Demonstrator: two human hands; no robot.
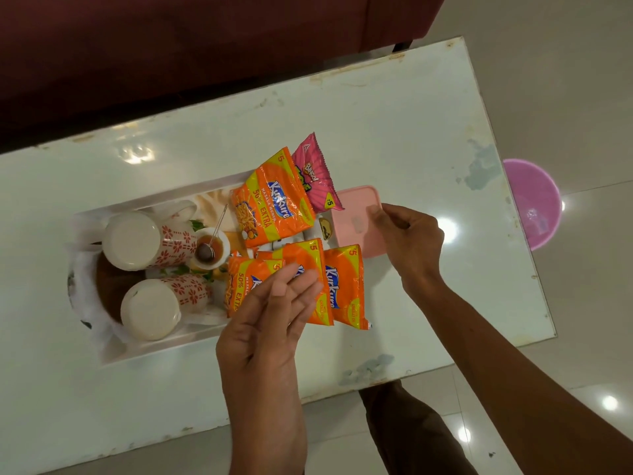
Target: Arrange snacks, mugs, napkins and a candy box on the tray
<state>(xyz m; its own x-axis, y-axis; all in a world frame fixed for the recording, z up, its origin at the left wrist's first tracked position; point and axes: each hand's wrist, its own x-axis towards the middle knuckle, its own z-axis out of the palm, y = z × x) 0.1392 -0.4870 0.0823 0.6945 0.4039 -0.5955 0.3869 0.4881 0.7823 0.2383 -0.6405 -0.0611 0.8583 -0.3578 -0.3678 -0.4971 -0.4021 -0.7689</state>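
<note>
The tray (144, 351) lay on the counter (394, 125). Two mugs (150, 240) lay on their sides at the tray's left end, and a small bowl (212, 248) sat just right of them. Snack packets (274, 204) overlapped across the tray's right half. The candy box (359, 217) sat at the tray's right end.

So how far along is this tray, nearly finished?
Nearly, it seems. Two patterned mugs lie on the tray, with orange snack packets and a pink packet piled beside them. The right hand touches the pink candy box at the tray's end; the left hand hovers open over the packets. Left: settling the box. Napkins aren't clearly identifiable.
</note>
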